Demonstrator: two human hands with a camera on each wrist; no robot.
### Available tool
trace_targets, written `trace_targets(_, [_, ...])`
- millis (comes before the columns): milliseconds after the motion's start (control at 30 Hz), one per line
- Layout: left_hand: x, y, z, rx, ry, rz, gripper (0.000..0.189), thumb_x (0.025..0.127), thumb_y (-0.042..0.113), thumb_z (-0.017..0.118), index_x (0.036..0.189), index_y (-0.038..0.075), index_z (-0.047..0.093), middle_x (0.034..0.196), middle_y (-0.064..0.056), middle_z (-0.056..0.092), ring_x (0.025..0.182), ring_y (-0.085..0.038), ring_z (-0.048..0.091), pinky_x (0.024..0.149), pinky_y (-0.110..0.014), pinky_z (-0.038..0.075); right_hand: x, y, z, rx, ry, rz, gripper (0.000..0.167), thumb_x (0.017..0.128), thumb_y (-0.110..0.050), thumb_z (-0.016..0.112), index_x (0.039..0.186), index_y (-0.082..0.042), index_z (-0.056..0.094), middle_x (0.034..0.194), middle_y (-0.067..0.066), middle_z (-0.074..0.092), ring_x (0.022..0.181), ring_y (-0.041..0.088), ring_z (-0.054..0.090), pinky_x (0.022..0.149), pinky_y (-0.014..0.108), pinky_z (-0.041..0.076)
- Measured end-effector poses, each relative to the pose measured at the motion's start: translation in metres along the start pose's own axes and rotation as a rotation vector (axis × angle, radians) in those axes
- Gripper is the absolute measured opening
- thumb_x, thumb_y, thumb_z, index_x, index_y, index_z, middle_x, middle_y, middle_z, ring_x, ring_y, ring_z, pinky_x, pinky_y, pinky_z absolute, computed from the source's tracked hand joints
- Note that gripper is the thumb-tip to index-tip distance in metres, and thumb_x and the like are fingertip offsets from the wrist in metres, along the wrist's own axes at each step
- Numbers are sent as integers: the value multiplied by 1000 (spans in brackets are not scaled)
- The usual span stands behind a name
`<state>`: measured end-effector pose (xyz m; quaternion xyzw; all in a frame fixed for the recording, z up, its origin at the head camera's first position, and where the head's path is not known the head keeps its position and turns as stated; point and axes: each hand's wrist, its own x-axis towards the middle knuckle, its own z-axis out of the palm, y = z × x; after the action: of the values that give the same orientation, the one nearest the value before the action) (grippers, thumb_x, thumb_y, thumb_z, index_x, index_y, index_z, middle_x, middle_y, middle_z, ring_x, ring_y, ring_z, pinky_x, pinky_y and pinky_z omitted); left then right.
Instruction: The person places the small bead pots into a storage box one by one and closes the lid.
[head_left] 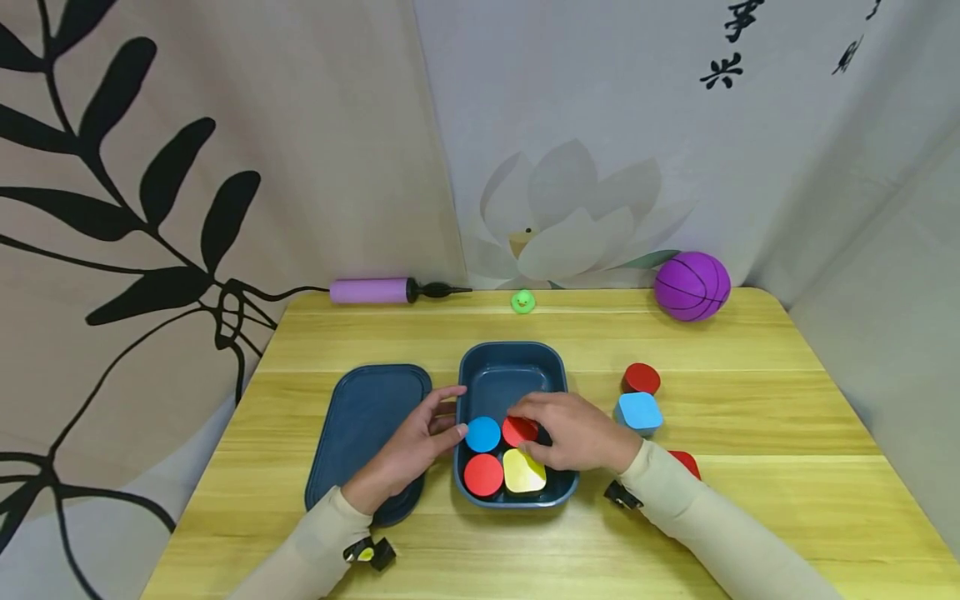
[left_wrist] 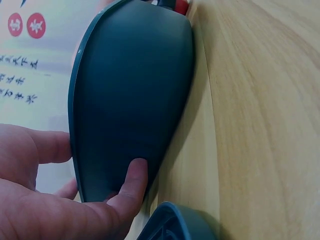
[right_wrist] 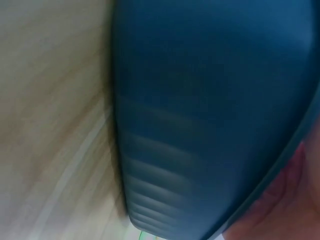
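A dark blue box (head_left: 512, 344) stands upright on the table. Inside, at the near end, lie a blue round block (head_left: 482, 434), a red round block (head_left: 483, 475) and a yellow rounded-square block (head_left: 525, 472). My right hand (head_left: 581, 429) reaches over the box's right rim and pinches another red round block (head_left: 519, 431) beside the blue one. At the left side my left hand (head_left: 416, 442) touches the box, fingers loosely bent; in the left wrist view its thumb (left_wrist: 135, 177) presses the outer wall. The right wrist view mostly shows the box wall (right_wrist: 200, 110), hiding the right fingertips.
Left of the box lies a dark blue lid (head_left: 367, 408), partly under my left arm. On the right are a red cylinder (head_left: 641, 377), a blue block (head_left: 638, 412) and a red block (head_left: 687, 462). A purple pump (head_left: 371, 291), green duck (head_left: 522, 302) and purple ball (head_left: 692, 287) line the back.
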<state>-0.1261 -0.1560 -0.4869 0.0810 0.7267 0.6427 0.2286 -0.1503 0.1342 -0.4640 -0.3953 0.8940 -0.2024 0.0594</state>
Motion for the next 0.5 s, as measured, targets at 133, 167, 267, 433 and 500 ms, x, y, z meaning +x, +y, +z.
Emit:
trace_targets(133, [-1,0,0,6,2,0,63,109,17,60,165,14,31,163,-25,38,145,-42,49,105,-43,56,0,-1,1,2,-3,8,45,97,-30,75,137,-10,71,136,2,71,119,19,69,98,41,59])
trace_targets(167, [-1,1,0,5,2,0,63,109,17,60,165,14,31,163,-25,38,145,-43,49,105,-43,56,0,-1,0,7,-2,12,45,97,-30,76,137,-9,70,136,2,71,120,20,69,99,41,59])
trace_targets(267, [-1,1,0,4,5,-3,63,109,16,60,165,14,31,164,-25,37,145,-43,49,105,-43,56,1,-1,-1,19,-3,13,46,97,-30,76,137,-8,70,136,3,71,120,20,68,100,42,59])
trace_targets(433, [-1,2,1,7,9,-2,62,109,17,60,165,14,31,164,-26,38,146,-43,48,105,-43,56,-2,-1,-6,70,16,6,45,99,-29,74,138,-6,69,138,5,70,125,24,67,105,47,57])
trace_targets(500, [-2,2,1,13,11,2,62,109,17,60,165,14,32,164,-25,38,146,-43,48,105,-43,57,-4,0,-10,103,39,13,46,99,-29,74,138,-6,68,139,5,69,128,25,66,107,49,56])
